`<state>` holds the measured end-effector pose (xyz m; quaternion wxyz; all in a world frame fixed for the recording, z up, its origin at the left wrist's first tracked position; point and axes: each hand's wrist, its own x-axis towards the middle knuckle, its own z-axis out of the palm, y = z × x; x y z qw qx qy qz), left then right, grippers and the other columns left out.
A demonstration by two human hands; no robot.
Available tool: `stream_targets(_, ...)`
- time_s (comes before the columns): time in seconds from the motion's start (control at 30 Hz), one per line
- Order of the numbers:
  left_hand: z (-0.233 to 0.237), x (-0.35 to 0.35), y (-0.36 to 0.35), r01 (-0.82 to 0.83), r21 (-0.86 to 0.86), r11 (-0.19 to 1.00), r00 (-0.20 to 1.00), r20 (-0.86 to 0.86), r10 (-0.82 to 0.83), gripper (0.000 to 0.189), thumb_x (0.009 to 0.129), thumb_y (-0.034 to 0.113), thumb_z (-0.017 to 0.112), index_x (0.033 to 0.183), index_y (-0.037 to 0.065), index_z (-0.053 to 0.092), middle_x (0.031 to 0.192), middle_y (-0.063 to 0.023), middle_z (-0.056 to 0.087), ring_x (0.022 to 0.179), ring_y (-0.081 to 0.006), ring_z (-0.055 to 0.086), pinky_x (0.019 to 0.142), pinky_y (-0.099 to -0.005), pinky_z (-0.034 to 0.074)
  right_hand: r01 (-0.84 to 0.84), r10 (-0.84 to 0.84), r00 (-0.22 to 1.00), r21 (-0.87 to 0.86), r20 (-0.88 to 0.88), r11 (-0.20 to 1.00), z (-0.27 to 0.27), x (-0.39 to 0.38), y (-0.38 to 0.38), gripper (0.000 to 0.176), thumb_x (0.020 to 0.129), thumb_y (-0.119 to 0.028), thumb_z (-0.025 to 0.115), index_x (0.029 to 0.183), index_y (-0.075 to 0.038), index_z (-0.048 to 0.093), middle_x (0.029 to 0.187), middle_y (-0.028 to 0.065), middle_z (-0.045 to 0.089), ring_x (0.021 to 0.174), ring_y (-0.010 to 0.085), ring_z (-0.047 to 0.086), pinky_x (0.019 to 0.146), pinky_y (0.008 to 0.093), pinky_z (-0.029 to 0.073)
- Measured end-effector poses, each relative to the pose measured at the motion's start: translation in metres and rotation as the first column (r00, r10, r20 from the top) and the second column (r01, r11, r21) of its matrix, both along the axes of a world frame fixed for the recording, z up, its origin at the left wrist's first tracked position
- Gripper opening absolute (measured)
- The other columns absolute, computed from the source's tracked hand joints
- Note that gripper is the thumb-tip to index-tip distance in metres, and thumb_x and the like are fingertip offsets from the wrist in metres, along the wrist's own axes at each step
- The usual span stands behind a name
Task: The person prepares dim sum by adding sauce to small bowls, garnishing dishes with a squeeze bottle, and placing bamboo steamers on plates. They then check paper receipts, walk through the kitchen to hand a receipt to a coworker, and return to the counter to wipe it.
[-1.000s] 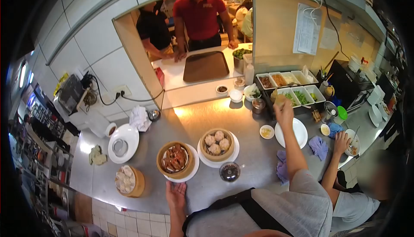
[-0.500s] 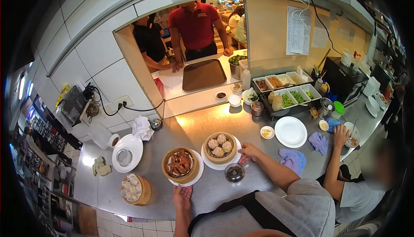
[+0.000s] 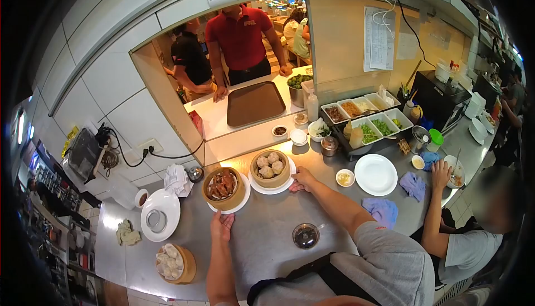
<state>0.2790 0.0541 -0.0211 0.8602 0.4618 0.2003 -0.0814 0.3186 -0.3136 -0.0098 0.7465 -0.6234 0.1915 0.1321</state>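
Baskets (image 3: 237, 200) on 2 plates (image 3: 274, 191), left hand (image 3: 223, 226) nearside, right hand (image 3: 304, 179) alongside.

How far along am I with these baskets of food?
Done: basket of reddish food on the left plate, dumpling basket on the right plate. In hand: your left hand and right hand are at those plates' edges. Seemingly left: neither plate is on the brown tray; the nearest basket has no visible plate.
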Motion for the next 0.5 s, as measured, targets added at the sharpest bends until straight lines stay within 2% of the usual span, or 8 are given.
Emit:
stream_targets(0.1, 0.004, 0.044, -0.001, 0.017, 0.073, 0.997, 1.000, -0.017, -0.016, 0.035, 0.090, 0.025, 0.049, 0.120, 0.009, 0.040, 0.088, -0.0115, 0.059, 0.079, -0.0251, 0.062, 0.069, -0.0327, 0.052, 0.047, -0.047, 0.999, 0.033, 0.014, 0.998, 0.000, 0.025, -0.001, 0.019, 0.089, -0.007, 0.046, 0.105, -0.004, 0.036, 0.075, 0.0188, 0.058, 0.057, 0.0286, 0.064, 0.045, 0.0370, 0.055)
stream_targets(0.2, 0.001, 0.088, 0.004, 0.054, 0.109, 0.993, 0.998, -0.038, -0.050, 0.036, 0.090, 0.025, 0.048, 0.120, 0.007, 0.039, 0.085, -0.0117, 0.056, 0.077, -0.0261, 0.061, 0.067, -0.0349, 0.053, 0.056, -0.056, 0.998, 0.038, 0.006, 0.998, -0.004, 0.051, -0.004, 0.021, 0.089, -0.009, 0.047, 0.107, -0.006, 0.037, 0.075, 0.0166, 0.059, 0.056, 0.0268, 0.064, 0.044, 0.0347, 0.055)
stream_targets(0.3, -0.004, 0.130, 0.008, 0.092, 0.199, 0.976, 0.995, -0.042, -0.086, 0.033, 0.090, 0.027, 0.049, 0.114, 0.006, 0.043, 0.079, -0.0100, 0.053, 0.072, -0.0252, 0.059, 0.066, -0.0362, 0.054, 0.078, -0.079, 0.997, 0.049, 0.018, 0.996, -0.003, 0.073, -0.005, 0.022, 0.089, -0.008, 0.046, 0.109, -0.005, 0.038, 0.076, 0.0180, 0.060, 0.057, 0.0267, 0.064, 0.045, 0.0347, 0.056)
stream_targets(0.33, -0.005, 0.142, 0.008, 0.085, 0.247, 0.965, 0.996, -0.060, -0.073, 0.030, 0.089, 0.030, 0.050, 0.105, 0.005, 0.046, 0.077, -0.0094, 0.050, 0.071, -0.0245, 0.058, 0.064, -0.0362, 0.053, 0.091, -0.092, 0.996, 0.055, 0.017, 0.994, -0.003, 0.080, -0.004, 0.023, 0.089, -0.008, 0.046, 0.110, -0.005, 0.038, 0.076, 0.0183, 0.060, 0.057, 0.0267, 0.065, 0.045, 0.0346, 0.056)
stream_targets(0.43, -0.004, 0.174, 0.002, 0.080, 0.249, 0.965, 0.991, -0.126, -0.050, 0.034, 0.088, 0.031, 0.052, 0.103, 0.002, 0.047, 0.081, -0.0108, 0.049, 0.074, -0.0251, 0.056, 0.063, -0.0361, 0.052, 0.118, -0.120, 0.993, 0.081, 0.013, 0.990, -0.008, 0.101, -0.003, 0.026, 0.088, -0.006, 0.045, 0.113, -0.003, 0.039, 0.075, 0.0186, 0.061, 0.059, 0.0267, 0.065, 0.047, 0.0342, 0.056)
stream_targets(0.5, 0.000, 0.191, -0.003, 0.057, 0.182, 0.982, 0.992, -0.122, -0.035, 0.038, 0.087, 0.032, 0.054, 0.107, 0.001, 0.046, 0.086, -0.0110, 0.049, 0.079, -0.0245, 0.053, 0.070, -0.0371, 0.050, 0.109, -0.111, 0.994, 0.108, 0.021, 0.988, -0.010, 0.116, -0.002, 0.028, 0.088, -0.005, 0.045, 0.115, -0.002, 0.039, 0.074, 0.0180, 0.061, 0.060, 0.0265, 0.065, 0.048, 0.0338, 0.057)
